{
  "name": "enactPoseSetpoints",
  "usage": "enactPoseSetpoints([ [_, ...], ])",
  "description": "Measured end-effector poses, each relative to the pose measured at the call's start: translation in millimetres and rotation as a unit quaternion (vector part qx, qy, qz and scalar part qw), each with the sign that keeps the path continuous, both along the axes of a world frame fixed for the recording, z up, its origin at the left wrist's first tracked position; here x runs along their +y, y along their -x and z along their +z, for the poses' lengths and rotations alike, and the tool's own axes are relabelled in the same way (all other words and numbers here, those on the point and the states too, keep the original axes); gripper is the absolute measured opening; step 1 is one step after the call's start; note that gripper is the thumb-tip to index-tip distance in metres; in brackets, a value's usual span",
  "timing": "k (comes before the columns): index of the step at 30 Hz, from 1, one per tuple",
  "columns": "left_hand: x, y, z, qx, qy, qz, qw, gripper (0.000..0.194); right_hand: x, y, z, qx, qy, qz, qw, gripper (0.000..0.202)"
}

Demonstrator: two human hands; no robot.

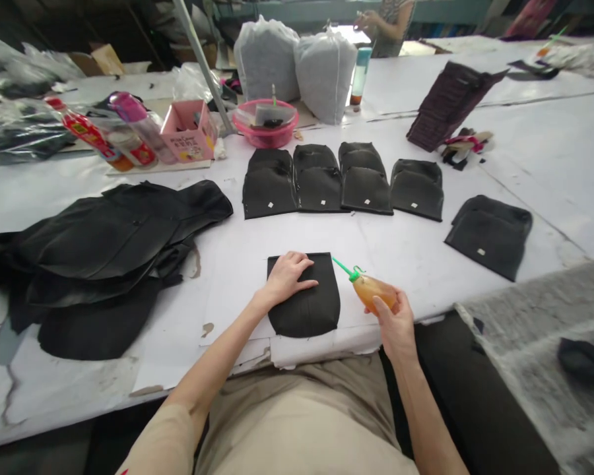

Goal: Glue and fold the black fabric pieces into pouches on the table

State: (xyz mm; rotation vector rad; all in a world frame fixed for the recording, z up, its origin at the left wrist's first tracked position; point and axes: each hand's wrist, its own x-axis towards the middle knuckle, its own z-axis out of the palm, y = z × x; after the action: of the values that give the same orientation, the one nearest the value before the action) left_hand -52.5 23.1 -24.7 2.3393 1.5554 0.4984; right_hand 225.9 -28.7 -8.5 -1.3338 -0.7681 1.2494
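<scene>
A black leather-like piece (pixel 311 310) lies flat at the table's front edge, its straight side at the top and its rounded side toward me. On its upper left part rests my left hand (pixel 290 277), fingers spread and holding nothing. My right hand (pixel 395 316) is wrapped round a glue bottle (pixel 373 290) with amber liquid and a green nozzle. The bottle is tilted, and its tip points up and left, close to the piece's top right corner. Several similar black pieces, such as one with a small white tag (pixel 367 188), lie in a row behind.
A heap of black pieces (pixel 99 244) covers the table's left. Farther back are a pink box (pixel 188 135), bottles, a pink basin (pixel 264 135) and two bulky white bags (pixel 267 63). A dark stack (pixel 450 102) stands back right. Another person's hands show at the top.
</scene>
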Motion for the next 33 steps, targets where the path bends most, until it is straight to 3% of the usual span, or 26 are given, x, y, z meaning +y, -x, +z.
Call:
enactPoseSetpoints([
  [3,-4.2,-3.8,-2.7,0.015,0.014,0.015,1.0,0.052,14.7,1.6,4.1,-0.095,-0.012,0.014,0.995,0.067],
  [13,-1.1,-4.8,-0.9,0.018,0.042,0.028,0.999,0.053,47.5,-2.5,9.1,-0.354,-0.11,0.092,0.924,0.069],
  [25,-4.2,-7.1,1.5,0.025,0.049,0.028,0.998,0.052,69.3,0.2,9.1,-0.447,-0.213,0.13,0.859,0.065],
  [33,-4.9,-7.3,-3.3,0.017,0.043,0.031,0.998,0.053,76.1,-4.5,26.8,-0.486,-0.245,0.187,0.818,0.06],
])
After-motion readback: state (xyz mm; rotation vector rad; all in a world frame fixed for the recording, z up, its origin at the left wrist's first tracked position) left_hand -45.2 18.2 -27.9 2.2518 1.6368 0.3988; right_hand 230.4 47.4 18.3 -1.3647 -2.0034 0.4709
